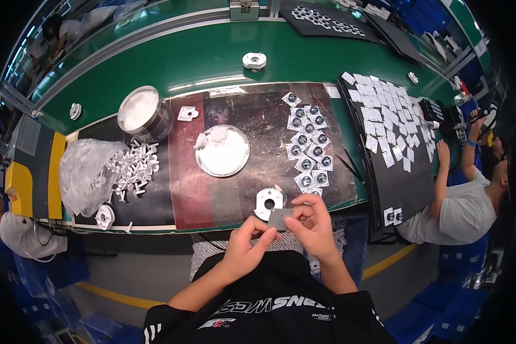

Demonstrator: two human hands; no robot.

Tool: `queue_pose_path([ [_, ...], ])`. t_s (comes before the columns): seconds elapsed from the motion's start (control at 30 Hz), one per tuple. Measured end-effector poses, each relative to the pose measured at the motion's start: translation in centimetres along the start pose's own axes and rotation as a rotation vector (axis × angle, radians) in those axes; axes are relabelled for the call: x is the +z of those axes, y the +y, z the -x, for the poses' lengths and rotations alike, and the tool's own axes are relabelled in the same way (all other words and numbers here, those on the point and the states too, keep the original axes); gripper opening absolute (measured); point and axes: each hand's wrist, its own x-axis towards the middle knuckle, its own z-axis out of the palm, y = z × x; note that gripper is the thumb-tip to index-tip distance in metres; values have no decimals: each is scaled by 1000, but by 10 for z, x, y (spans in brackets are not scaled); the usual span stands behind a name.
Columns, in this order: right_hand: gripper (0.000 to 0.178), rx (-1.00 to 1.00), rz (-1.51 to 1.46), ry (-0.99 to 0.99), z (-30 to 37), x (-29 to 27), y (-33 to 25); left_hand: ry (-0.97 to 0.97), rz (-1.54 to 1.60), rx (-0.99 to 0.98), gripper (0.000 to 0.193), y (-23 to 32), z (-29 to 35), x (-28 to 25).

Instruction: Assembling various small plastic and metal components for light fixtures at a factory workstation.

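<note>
A small grey square plate (277, 219) is held up just off the table's near edge. My left hand (247, 247) pinches its near left corner between thumb and fingers. On the plate's right side, my right hand (312, 228) grips it with the thumb on top. Just beyond the plate lies a white round part with a central hole (264, 211), partly covered by the plate. Farther right on the mat, several square white pieces with dark round lenses (306, 164) sit in rows.
A round metal lid (235, 163) with white wadding lies mid-mat, near a metal can (161, 125). White plastic pegs (140, 166) spill from a clear bag (83, 172). At right, a black board (413, 186) bears many white squares; a co-worker's arm (441, 172) reaches beside it.
</note>
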Motion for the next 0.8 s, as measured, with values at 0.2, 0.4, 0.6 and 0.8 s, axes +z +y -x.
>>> queue_pose_path([
  [0.2, 35, 75, 172, 91, -34, -14, 13, 187, -1029, 504, 93, 13, -40, -22],
  [0.4, 32, 135, 293, 28, -48, -8, 13, 83, -1088, 416, 90, -12, -58, -30],
  [0.6, 30, 126, 177, -8, -47, -10, 15, 148, -1054, 470, 81, -17, -57, -30],
  [0.8, 31, 166, 240, -42, -52, -13, 15, 162, -1041, 484, 81, -17, -59, -31],
])
